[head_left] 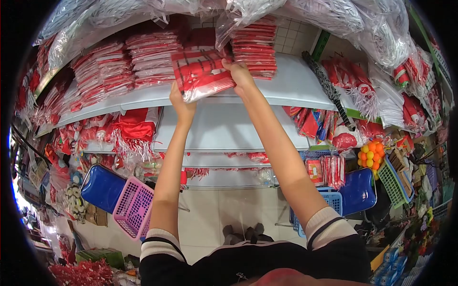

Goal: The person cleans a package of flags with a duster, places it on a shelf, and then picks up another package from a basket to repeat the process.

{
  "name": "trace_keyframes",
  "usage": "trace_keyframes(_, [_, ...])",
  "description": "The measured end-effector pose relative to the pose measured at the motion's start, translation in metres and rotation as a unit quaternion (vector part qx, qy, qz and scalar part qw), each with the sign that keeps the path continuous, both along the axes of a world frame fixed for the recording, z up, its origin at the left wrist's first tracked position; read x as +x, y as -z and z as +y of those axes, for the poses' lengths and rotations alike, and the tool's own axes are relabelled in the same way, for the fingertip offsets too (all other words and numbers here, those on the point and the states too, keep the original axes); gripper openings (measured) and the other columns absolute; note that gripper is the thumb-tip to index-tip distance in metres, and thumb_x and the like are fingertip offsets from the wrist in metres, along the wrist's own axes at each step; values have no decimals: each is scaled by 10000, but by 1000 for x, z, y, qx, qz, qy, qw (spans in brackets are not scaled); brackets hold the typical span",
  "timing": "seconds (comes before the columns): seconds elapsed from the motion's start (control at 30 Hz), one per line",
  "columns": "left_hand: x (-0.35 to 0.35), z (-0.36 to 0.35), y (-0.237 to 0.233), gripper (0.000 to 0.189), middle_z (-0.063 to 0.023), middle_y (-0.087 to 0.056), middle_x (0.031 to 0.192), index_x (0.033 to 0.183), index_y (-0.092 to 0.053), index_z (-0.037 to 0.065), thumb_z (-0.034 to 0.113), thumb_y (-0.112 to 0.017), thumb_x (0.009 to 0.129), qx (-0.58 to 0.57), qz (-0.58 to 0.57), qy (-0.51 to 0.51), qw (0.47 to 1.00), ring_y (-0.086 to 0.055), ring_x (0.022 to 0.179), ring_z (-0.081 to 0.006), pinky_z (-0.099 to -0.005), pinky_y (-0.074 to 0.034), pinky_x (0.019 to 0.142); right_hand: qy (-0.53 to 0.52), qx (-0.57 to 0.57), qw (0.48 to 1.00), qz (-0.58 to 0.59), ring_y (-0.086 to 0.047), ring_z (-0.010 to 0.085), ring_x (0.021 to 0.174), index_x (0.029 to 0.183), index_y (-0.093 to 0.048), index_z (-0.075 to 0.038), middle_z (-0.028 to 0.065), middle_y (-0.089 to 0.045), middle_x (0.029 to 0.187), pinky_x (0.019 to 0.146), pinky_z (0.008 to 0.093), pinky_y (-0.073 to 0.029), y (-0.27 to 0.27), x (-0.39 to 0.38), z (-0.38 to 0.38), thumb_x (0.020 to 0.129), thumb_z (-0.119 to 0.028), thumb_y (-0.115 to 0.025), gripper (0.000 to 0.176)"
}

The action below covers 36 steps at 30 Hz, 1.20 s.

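In front of the upper shelf, both hands hold a clear plastic packet of folded red cloth [198, 74] with dark markings and white at its lower edge. My left hand [182, 104] grips its lower left corner, the fingers partly hidden behind it. At the upper right edge, my right hand [240, 78] pinches the packet between thumb and fingers. Just behind it on the right rises a stack of similar red packets [255, 50]. More stacked red and white packets [150, 55] stand to the left on the same shelf.
Plastic bags of white strips [319, 16] hang over the upper shelf [296, 88]. Below are further shelves [229, 126] with red goods. A pink basket [133, 205] on a blue chair [101, 187] stands left; a blue basket [331, 200] and another blue chair [359, 190] stand right.
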<state>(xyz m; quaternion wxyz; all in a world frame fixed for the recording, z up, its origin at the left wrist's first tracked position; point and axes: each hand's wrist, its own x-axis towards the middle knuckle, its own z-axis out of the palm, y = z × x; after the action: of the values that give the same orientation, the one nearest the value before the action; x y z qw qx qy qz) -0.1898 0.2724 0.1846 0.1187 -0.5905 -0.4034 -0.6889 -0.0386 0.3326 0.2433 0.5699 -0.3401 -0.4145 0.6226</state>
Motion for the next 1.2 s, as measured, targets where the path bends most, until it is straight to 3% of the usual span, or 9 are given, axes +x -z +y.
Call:
trace_keyframes(0.17, [6, -21, 14, 346, -106, -621, 946, 1067, -551, -5, 175, -609, 778, -52, -204, 132, 969, -598, 831, -262, -327, -464, 777, -3, 52, 999, -12, -561, 152, 729, 743, -559, 19, 90, -603, 742, 672, 295, -447, 21, 16, 10, 777, -59, -671, 141])
trace_keyframes(0.23, [8, -31, 2, 333, -100, -608, 959, 1080, -547, 26, 200, -605, 802, -24, -410, 217, 886, -595, 845, -264, -335, -468, 800, 15, 48, 999, -7, -560, 154, 703, 729, -557, 15, 86, -599, 739, 649, 287, -442, 18, 23, 8, 764, -45, -680, 142])
trace_keyframes(0.37, [3, -22, -34, 219, -123, -625, 908, 988, -556, 14, 168, -589, 837, -261, -580, 436, 637, -627, 813, -220, -343, -530, 734, -37, 42, 998, -24, -576, 154, 682, 748, -552, 21, 91, -600, 750, 625, 281, -455, 17, 39, 11, 733, -18, -699, 153])
trace_keyframes(0.5, [-11, 0, 1, 309, -118, -601, 1043, 1103, -501, -29, 117, -576, 841, -315, -436, 491, 685, -622, 912, -221, -362, -532, 803, -128, 5, 988, -85, -626, 178, 766, 1001, -543, 69, 136, -616, 907, 723, 293, -527, -5, 78, -21, 766, -44, -666, 288])
trace_keyframes(0.73, [128, -83, -25, 332, -87, -601, 1056, 1133, -473, 0, 8, -583, 820, -273, -391, 462, 748, -604, 929, -152, -305, -499, 812, -230, -46, 972, -20, -605, 200, 945, 1241, -388, 114, 191, -579, 1077, 820, 307, -500, 8, 203, -78, 773, -21, -635, 546])
trace_keyframes(0.87, [199, -51, -43, 305, -64, -598, 1068, 1132, -500, 20, 76, -590, 846, -222, -282, 505, 785, -577, 943, -128, -285, -467, 798, -138, 37, 985, -95, -633, 204, 885, 1203, -432, 100, 174, -596, 1050, 783, 301, -527, -7, 263, -79, 804, -55, -625, 469])
trace_keyframes(1.0, [229, 79, -60, 351, -70, -626, 916, 1035, -548, -26, 257, -626, 842, -235, -81, 317, 915, -550, 755, -86, -282, -424, 605, 31, 48, 988, -146, -620, 153, 757, 1066, -551, 34, 101, -621, 927, 678, 292, -551, -27, 280, -7, 835, -111, -617, 281])
trace_keyframes(1.07, [229, 166, -47, 530, -140, -647, 908, 1093, -514, -51, 378, -632, 805, -388, -37, 220, 894, -614, 757, -187, -312, -465, 648, 84, 58, 984, -147, -610, 166, 709, 1003, -594, 34, 84, -621, 911, 648, 295, -535, 5, 296, 86, 840, -140, -615, 240])
trace_keyframes(1.2, [247, 161, -46, 874, -308, -443, 1249, 1245, -413, -98, 553, -638, 706, -409, 188, 116, 885, -499, 1130, -365, -381, -419, 925, 256, 65, 870, -416, -627, 342, 918, 897, -642, 69, 237, -640, 895, 759, 395, -503, 47, 286, 185, 737, -305, -700, 410])
